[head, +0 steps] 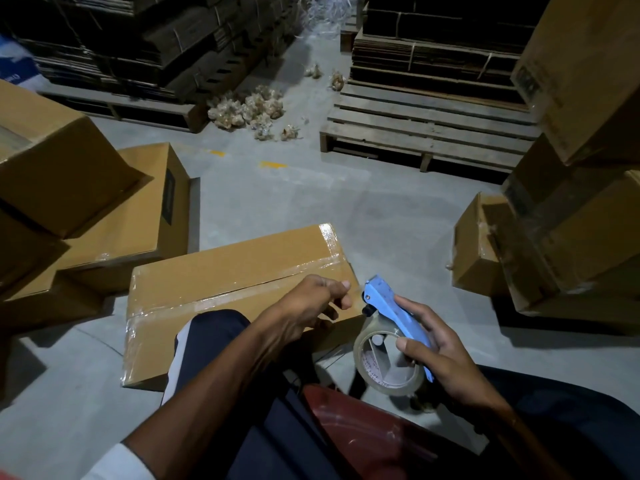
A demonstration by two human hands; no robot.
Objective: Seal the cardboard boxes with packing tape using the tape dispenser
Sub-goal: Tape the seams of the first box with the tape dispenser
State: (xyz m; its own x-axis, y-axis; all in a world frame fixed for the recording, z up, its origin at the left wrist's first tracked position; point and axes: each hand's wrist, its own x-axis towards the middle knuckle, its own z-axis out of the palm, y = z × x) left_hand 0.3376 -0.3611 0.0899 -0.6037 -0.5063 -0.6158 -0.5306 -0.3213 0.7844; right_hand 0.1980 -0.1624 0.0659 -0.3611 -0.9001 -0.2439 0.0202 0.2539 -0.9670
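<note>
**Dispenser held off the box edge**

Blue tape dispenser (394, 317) with clear roll, clamped in right hand (440, 348) round the handle, just beside the cardboard box (228, 271) on the floor; probably light and rigid, best gripped at that handle, clear of the toothed front; left hand (311, 299) loosely curled over the box's near corner, holding nothing; box tan, flat, stiff, glossy tape already along seam and ends.

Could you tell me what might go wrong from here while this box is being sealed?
1. The tape dispenser, gripped by the right hand, has its front edge close to the left hand; a slip might nick its fingers.
2. The cardboard box lies on the floor against the knee, so it may slide under pressure and the tape could wrinkle.
</note>
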